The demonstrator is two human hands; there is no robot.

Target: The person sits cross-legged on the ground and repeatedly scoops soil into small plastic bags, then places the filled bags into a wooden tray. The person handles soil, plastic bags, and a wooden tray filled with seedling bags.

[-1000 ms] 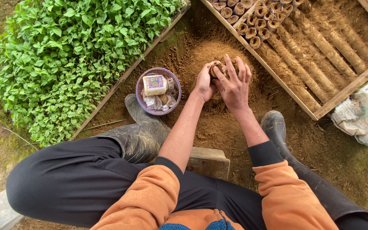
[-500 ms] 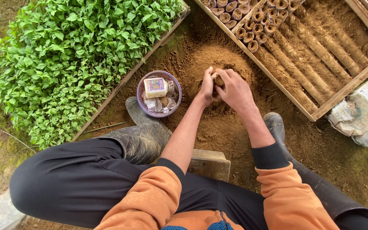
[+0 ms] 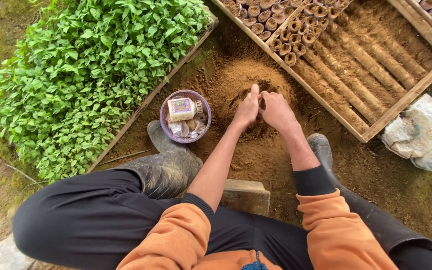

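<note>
both hands point(image 3: 263, 110) lowered onto soil mound point(image 3: 236, 80), cupped.

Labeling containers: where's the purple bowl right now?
Head view, left of centre: the purple bowl sits on soil beside the left hand, between the seedling tray and left boot.

The soil mound point(image 3: 246, 82) is sitting loose, fine and reddish-brown, heaped right under and around the fingers. Both hands are pressing together at its near slope, the left hand point(image 3: 246, 111) and right hand point(image 3: 276, 112) touching each other, fingers curling inward and cupping soil between them. Whatever is lying inside the cupped palms is staying hidden. A shallow scooped hollow is showing just below the fingertips, and scattered crumbs are spreading out from the mound on either side of the knuckles.
</note>
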